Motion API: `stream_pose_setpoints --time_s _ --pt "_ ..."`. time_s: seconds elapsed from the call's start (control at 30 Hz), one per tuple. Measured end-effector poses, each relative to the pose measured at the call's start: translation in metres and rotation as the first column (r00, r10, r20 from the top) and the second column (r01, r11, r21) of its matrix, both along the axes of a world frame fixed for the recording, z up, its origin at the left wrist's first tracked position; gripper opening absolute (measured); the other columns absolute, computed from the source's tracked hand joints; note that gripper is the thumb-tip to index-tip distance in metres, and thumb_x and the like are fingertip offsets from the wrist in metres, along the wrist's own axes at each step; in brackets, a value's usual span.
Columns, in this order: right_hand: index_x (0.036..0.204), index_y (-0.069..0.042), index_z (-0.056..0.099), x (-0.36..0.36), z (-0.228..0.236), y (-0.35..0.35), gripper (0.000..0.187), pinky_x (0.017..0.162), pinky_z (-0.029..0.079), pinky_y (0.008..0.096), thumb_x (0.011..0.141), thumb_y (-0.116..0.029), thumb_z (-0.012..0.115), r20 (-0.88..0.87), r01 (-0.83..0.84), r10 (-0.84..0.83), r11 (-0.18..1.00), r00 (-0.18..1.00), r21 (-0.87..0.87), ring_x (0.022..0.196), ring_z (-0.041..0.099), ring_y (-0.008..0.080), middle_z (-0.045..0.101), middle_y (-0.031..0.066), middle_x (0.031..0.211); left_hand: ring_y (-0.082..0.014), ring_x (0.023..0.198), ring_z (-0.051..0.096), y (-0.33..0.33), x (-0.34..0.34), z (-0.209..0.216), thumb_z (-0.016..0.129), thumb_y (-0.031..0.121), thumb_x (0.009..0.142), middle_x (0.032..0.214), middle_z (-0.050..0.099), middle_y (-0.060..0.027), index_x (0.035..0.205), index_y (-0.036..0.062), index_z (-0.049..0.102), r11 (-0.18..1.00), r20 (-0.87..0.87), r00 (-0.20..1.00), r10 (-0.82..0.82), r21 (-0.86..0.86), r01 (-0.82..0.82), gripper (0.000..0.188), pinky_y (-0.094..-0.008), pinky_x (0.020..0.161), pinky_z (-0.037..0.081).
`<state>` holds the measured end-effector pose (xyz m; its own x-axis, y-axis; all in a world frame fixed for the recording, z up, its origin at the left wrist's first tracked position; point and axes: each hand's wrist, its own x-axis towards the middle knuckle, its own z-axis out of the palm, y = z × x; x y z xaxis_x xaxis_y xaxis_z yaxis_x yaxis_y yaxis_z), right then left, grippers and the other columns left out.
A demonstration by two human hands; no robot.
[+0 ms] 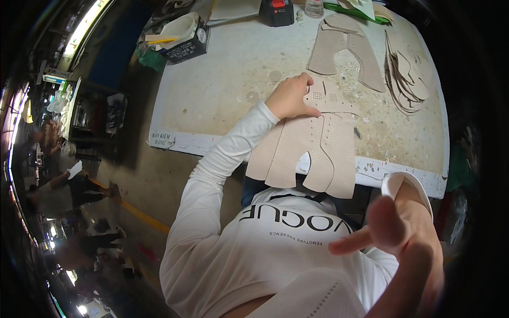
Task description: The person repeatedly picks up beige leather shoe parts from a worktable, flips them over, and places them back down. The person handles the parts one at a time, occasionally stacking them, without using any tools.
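My left hand (291,96) is closed over the upper edge of a stack of beige leather shoe-upper pieces (297,146), its thumb lying on the strap-like top part, which has slots and small punched holes. The lower flaps hang over the table's front edge towards my lap. Very near the camera, my right hand (395,230) is raised at the lower right, partly blurred. One finger sticks out to the left, and another reaches down along a pale piece with a row of holes (313,297). That piece overlaps my shirt collar; their contact is mostly cut off by the frame.
The worn white table (222,100) carries more cut leather pieces (347,47) at the back and a fanned stack (405,74) at the right. A black box (185,40) with a pencil, a black-and-red battery (277,11) and a clear jar (314,8) stand along the far side. People work at left.
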<state>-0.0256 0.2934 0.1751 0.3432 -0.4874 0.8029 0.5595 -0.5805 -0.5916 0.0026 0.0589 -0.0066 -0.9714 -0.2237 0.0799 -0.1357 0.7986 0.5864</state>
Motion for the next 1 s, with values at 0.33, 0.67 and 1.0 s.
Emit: stream_pose_setpoints --time_s 0.33,0.67,1.0 --pt "0.125 -0.011 0.043 -0.032 -0.022 -0.007 0.049 0.098 0.038 0.0462 0.09 -0.044 0.051 0.046 0.209 -0.219 0.964 0.975 0.165 0.132 0.025 0.0394 0.037 0.0222 0.136 -0.0203 0.081 0.064 -0.012 -0.003 0.01 0.082 0.024 0.066 0.09 0.066 -0.0089 0.119 0.0044 0.048 0.9 -0.142 0.986 0.091 0.434 -0.02 0.066 -0.0288 0.073 0.05" --pt "0.13 -0.005 0.047 -0.133 -0.159 -0.085 0.047 0.082 0.046 0.0271 0.087 -0.017 0.063 -0.616 0.943 -0.739 0.077 0.271 0.323 0.097 0.053 0.0115 0.057 0.0051 0.102 -0.0166 0.095 0.062 -0.013 -0.013 -0.004 0.052 0.019 0.094 0.106 0.061 -0.0093 0.111 0.003 0.051 0.048 -0.048 0.96 0.275 0.998 0.037 0.023 -0.0286 0.08 0.054" --pt "0.114 -0.004 0.062 -0.147 -0.163 -0.068 0.029 0.061 0.044 0.0169 0.086 -0.011 0.065 -0.545 0.847 -0.795 -0.076 0.267 0.526 0.067 0.049 0.0023 0.056 -0.0029 0.078 -0.0202 0.098 0.062 -0.009 -0.009 -0.002 0.048 0.019 0.096 0.108 0.06 -0.0123 0.116 0.0053 0.046 -0.083 -0.007 0.933 0.36 0.996 0.039 0.024 -0.0308 0.081 0.054"
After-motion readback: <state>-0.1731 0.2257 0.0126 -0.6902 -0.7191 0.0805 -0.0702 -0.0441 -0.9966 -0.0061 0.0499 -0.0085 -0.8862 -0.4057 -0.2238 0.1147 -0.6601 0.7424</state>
